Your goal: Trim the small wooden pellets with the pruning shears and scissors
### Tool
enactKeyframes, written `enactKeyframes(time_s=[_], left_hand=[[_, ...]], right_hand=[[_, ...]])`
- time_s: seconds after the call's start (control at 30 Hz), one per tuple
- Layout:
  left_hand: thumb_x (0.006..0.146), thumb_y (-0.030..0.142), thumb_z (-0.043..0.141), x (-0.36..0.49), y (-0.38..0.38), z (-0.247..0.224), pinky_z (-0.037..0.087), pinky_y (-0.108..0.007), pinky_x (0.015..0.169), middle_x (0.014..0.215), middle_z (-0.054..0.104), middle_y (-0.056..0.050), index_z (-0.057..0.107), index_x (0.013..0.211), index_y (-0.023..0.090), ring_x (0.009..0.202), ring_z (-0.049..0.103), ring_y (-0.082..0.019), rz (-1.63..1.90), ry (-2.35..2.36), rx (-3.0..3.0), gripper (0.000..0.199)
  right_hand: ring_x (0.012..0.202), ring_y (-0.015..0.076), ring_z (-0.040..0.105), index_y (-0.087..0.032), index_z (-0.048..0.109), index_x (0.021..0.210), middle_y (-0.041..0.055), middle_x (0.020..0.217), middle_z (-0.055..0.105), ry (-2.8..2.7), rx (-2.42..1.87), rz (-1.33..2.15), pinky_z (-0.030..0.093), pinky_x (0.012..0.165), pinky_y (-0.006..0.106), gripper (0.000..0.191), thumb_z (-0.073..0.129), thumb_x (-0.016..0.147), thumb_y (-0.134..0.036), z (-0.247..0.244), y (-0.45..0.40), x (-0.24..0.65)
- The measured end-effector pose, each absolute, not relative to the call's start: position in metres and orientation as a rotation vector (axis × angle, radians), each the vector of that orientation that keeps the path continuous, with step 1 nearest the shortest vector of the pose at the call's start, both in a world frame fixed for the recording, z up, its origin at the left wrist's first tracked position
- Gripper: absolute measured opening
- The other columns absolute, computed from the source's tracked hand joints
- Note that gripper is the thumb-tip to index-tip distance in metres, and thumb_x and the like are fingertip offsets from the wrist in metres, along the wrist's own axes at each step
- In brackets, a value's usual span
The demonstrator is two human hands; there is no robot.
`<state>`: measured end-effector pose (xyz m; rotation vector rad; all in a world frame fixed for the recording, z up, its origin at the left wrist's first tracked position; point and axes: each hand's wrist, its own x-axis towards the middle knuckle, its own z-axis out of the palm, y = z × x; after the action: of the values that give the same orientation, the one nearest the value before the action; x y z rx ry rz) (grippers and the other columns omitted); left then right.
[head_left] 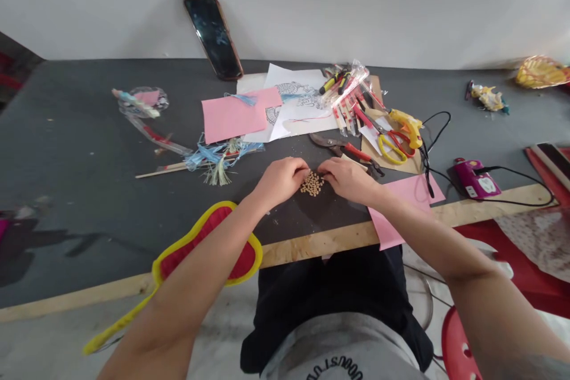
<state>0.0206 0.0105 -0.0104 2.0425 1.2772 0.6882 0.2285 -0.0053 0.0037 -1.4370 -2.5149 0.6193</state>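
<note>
One grey, wood-edged table (89, 202) is meeting a white wall (338, 6); both hands (281, 179) (348, 178), fingers nearly closed, are flanking small tan pellets (313, 186), hold unclear.

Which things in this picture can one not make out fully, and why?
All in the head view:
Brown pieces: too small to count.
Left grip and right grip: too small to tell whether either pinches a piece.
Red and yellow cloth shape: partly hidden by the left forearm.
Drawing: partly hidden by pink paper.
Red stool: cut off by the bottom edge.
</note>
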Motion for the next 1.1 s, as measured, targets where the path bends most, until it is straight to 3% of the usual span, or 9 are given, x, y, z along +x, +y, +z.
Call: enactKeyframes(time_s=[0.2,0.37,0.53,0.73,0.87,1.1], left_hand=[[0.086,0.034,0.070,0.018,0.014,-0.010,0.042,-0.025,0.048,0.059,0.067,-0.001,0.075,0.081,0.024,0.048,0.059,-0.016,0.810,1.247,1.749,0.013],[0.080,0.043,0.078,0.025,0.011,-0.012,0.047,-0.024,0.046,0.066,0.069,-0.004,0.077,0.086,0.019,0.048,0.058,-0.014,0.948,1.132,1.389,0.025],[0.073,0.043,0.084,0.021,0.009,-0.011,0.050,-0.023,0.048,0.070,0.072,-0.006,0.079,0.085,0.018,0.052,0.058,-0.013,0.966,1.146,1.281,0.028],[0.078,0.037,0.081,0.011,0.005,-0.004,0.050,-0.024,0.051,0.083,0.074,-0.007,0.079,0.088,0.019,0.055,0.058,-0.012,1.070,1.151,1.238,0.021],[0.087,0.033,0.073,0.009,0.000,-0.003,0.049,-0.023,0.051,0.079,0.070,-0.005,0.079,0.107,0.022,0.056,0.059,-0.012,1.014,1.152,1.319,0.024],[0.092,0.032,0.065,0.010,-0.003,0.004,0.051,-0.023,0.056,0.084,0.070,-0.004,0.076,0.114,0.020,0.058,0.059,-0.010,0.854,1.230,1.341,0.028]], right_hand=[[0.097,0.0204,0.069,-0.018,0.070,0.105,0.0085,0.103,0.074,-2.414,-1.241,0.646,0.052,0.088,0.033,0.023,0.051,0.094,-0.011,0.008,0.001,0.245],[0.095,0.0223,0.068,-0.020,0.071,0.097,0.0089,0.101,0.074,-2.272,-1.365,0.439,0.052,0.088,0.037,0.022,0.051,0.093,-0.014,0.019,0.016,0.265],[0.094,0.0230,0.068,-0.020,0.070,0.096,0.0082,0.096,0.074,-2.486,-1.186,0.518,0.051,0.092,0.039,0.017,0.054,0.094,-0.015,0.009,0.020,0.252],[0.093,0.0209,0.067,-0.022,0.069,0.100,0.0080,0.099,0.074,-2.336,-1.012,0.569,0.054,0.088,0.036,0.023,0.047,0.099,-0.018,-0.003,0.020,0.244],[0.088,0.0198,0.066,-0.021,0.071,0.096,0.0067,0.094,0.074,-2.428,-0.838,0.627,0.055,0.083,0.035,0.018,0.053,0.097,-0.017,-0.006,0.016,0.254],[0.089,0.0211,0.061,-0.022,0.074,0.092,0.0070,0.092,0.072,-2.527,-0.684,0.494,0.053,0.079,0.036,0.015,0.059,0.097,-0.020,-0.009,0.008,0.249]])
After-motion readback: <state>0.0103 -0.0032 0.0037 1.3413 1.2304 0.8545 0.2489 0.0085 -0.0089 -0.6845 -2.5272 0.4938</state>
